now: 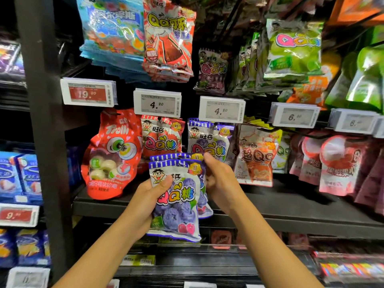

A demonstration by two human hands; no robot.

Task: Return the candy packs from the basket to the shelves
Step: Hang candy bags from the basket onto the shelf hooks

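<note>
While my left hand [145, 201] grips the front grape pack [176, 202] and right hand [218, 179] pinches the rear pack [202, 201], I log: light, crinkly, slippery; hold top edges above fingertips.

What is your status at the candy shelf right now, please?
Left hand grips front purple pack. Right hand pinches pack behind. Matching purple row hangs just above, under a price tag. Nothing blocking.
</note>
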